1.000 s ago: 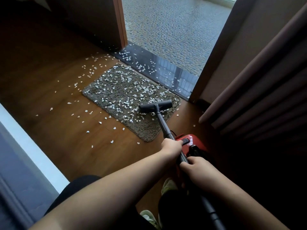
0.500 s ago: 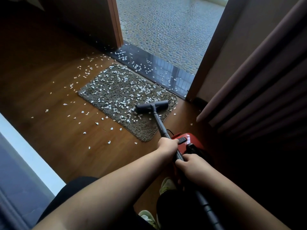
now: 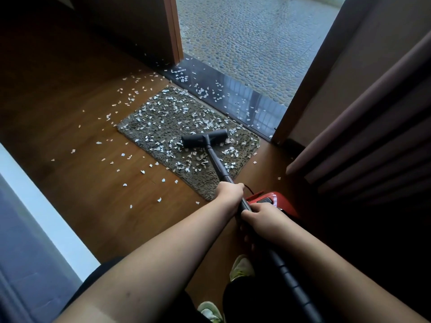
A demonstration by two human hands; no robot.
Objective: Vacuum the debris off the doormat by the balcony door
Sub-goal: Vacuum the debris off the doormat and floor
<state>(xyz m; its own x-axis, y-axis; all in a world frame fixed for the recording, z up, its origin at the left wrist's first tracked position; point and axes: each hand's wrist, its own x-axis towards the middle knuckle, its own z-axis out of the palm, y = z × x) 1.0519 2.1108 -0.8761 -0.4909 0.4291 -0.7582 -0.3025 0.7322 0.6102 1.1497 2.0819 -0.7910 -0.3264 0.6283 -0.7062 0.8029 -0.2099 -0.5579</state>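
Note:
A grey-brown shaggy doormat [image 3: 149, 134] lies on the wooden floor in front of the open balcony door, strewn with white debris flakes [image 3: 163, 117]. The black vacuum floor head [image 3: 204, 138] rests on the mat's right half. Its black wand [image 3: 217, 163] runs back toward me. My left hand [image 3: 229, 193] grips the wand further up, and my right hand [image 3: 262, 215] grips it just behind, where the ribbed hose [image 3: 293, 285] begins. The red vacuum body [image 3: 271, 201] sits on the floor under my right hand.
More flakes lie on the wooden floor [image 3: 130, 159] left of the mat and on the dark glossy threshold [image 3: 233, 94]. Pebbled balcony floor [image 3: 245, 38] lies beyond. A curtain [image 3: 373, 136] hangs at right, a white baseboard [image 3: 42, 206] at left. My shoes [image 3: 241, 268] are below.
The floor head has moved slightly forward and rightward across the mat, toward the threshold. Both hands keep their grip on the wand.

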